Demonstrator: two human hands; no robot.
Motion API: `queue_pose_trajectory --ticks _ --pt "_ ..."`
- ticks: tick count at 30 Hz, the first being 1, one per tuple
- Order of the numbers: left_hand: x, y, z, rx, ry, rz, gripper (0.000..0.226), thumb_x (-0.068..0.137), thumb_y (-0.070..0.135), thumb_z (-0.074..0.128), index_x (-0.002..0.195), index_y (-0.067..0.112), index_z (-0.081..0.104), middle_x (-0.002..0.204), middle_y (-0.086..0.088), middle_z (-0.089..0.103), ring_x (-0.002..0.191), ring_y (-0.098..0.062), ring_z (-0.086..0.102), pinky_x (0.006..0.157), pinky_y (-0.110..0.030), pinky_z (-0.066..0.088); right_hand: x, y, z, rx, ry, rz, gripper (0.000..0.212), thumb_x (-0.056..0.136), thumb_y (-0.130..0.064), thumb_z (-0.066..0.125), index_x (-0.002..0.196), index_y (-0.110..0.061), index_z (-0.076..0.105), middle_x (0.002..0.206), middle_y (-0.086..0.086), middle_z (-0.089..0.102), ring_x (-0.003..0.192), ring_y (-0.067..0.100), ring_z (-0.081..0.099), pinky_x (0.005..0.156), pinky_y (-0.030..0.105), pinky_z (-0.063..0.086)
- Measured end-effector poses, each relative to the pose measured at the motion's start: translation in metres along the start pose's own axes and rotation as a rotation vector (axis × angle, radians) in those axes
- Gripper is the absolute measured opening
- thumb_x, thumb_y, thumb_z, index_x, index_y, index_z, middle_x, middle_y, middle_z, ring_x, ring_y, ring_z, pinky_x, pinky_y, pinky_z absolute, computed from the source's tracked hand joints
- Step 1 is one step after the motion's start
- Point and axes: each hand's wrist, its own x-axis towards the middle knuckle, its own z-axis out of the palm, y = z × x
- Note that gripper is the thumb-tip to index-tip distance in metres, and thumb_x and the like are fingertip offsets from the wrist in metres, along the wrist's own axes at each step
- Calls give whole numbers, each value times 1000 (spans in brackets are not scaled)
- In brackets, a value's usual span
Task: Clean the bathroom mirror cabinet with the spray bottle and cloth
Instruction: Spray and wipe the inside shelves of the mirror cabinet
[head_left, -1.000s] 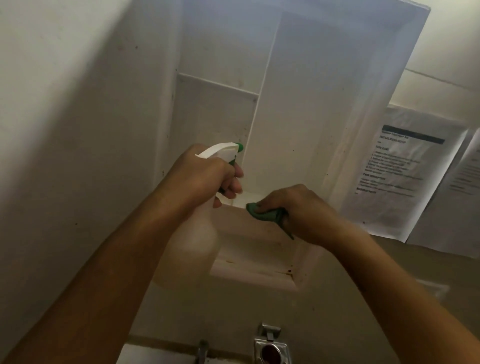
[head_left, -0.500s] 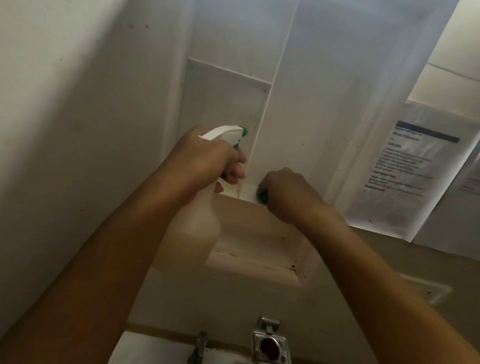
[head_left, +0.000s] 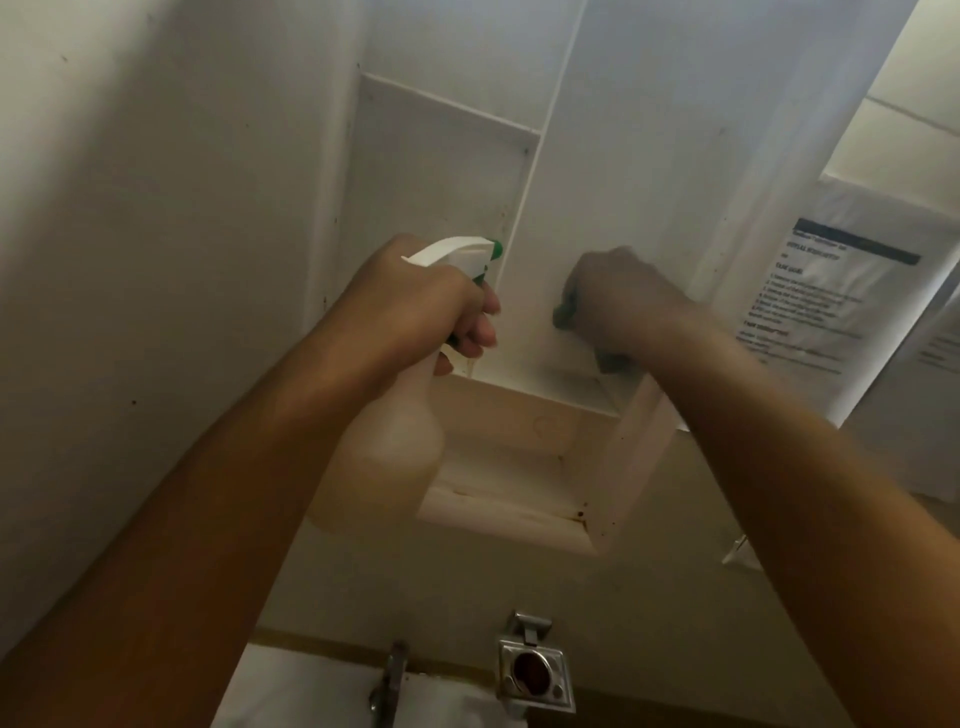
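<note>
The white mirror cabinet (head_left: 447, 171) hangs open above the sink, its shelves bare and its lower ledge stained. My left hand (head_left: 426, 301) grips the neck of a translucent spray bottle (head_left: 395, 441) with a white trigger head and green nozzle, held in front of the cabinet's left compartment. My right hand (head_left: 618, 301) holds a green cloth (head_left: 563, 314) against the inside of the right compartment, just above the shelf. Most of the cloth is hidden under my fingers.
The open cabinet door (head_left: 779, 208) stands at the right, with printed paper sheets (head_left: 826, 296) on the wall beyond it. Below are a white sink (head_left: 311, 691), a tap (head_left: 389, 675) and a square metal fitting (head_left: 535, 670). A plain wall fills the left.
My right hand has carried the cloth from the shelf's front edge up and to the right, into the right compartment. The left hand still holds the bottle in about the same place.
</note>
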Motion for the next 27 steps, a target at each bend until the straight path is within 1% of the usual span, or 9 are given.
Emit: queue_pose_trajectory --ticks 3,7,11,14,16,18,21,23,27 --pt "-1 -2 0 25 -14 -4 24 77 -3 55 89 8 73 72 -8 74 65 -17 69 54 -25 46 1 -2 26 -89 -51 -30 16 92 -12 59 106 -6 65 79 6 51 62 19 52 55 26 42" --pt "-1 -1 2 16 -9 -20 24 77 -2 56 93 7 72 74 -8 75 67 -18 70 54 -25 46 -7 0 42 -143 -121 -53 19 94 -15 57 107 -6 66 86 9 57 66 21 55 62 29 45" --pt "-4 3 5 5 -17 -12 25 76 -1 56 94 6 72 75 -8 75 68 -19 70 55 -26 45 -14 0 35 -129 -193 -54 19 91 -19 64 106 -7 65 91 8 61 74 23 63 60 28 52" --pt "-7 5 6 9 -27 5 24 78 1 57 97 6 71 77 -9 75 71 -21 71 55 -27 45 -24 4 21 -155 -299 -88 20 89 -20 68 103 -6 66 93 8 67 80 24 68 74 35 59" --pt "-7 5 5 0 -35 12 24 80 2 58 101 5 70 77 -8 74 70 -20 71 53 -26 44 -31 13 4 -137 -349 -133 15 92 -16 62 104 -11 70 97 5 70 89 21 67 85 37 57" --pt "-8 4 6 -3 -38 19 24 83 4 59 104 5 69 74 -7 74 67 -18 70 50 -25 44 -37 22 -16 -94 -315 -174 22 92 -9 57 107 -20 70 103 1 68 94 18 62 85 33 53" --pt "-8 4 7 -1 -40 28 23 82 6 58 103 5 68 69 -4 73 63 -16 69 49 -25 45 -25 29 -22 -12 -78 -102 29 90 -6 59 114 -21 67 102 2 61 85 18 56 59 23 42" --pt "-9 4 8 5 -38 28 20 82 6 58 100 5 69 70 -5 73 65 -17 70 52 -26 46 -17 24 -8 -3 -58 -39 28 90 -10 63 118 -16 66 100 4 61 77 17 56 52 23 40" --pt "-13 3 6 22 -25 16 26 82 6 59 107 6 68 77 -7 75 70 -19 72 54 -27 47 -14 8 34 48 -139 -39 20 88 -17 69 107 -11 69 98 10 66 81 25 65 73 37 59"
